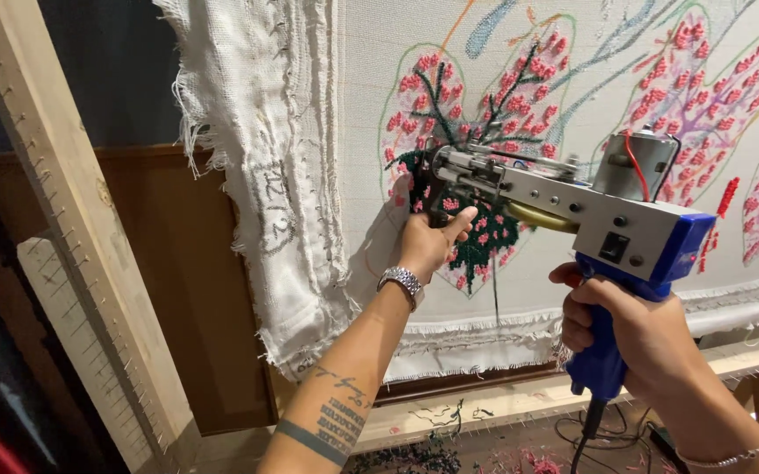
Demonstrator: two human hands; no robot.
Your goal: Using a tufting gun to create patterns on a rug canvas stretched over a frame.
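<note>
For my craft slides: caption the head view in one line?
Left hand and right hand press a blue tufting gun against stretched cloth patterned with pink flowers.

Metal-and-blue-plastic tufting gun (572, 206), coarse frayed cloth (283, 158)

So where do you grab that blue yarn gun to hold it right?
Use two hands on the tufting gun. The right hand wraps the blue handle from below, since it hangs down at the rear. The left hand takes the front grip near the cloth, probably steadying the long nose.
</note>
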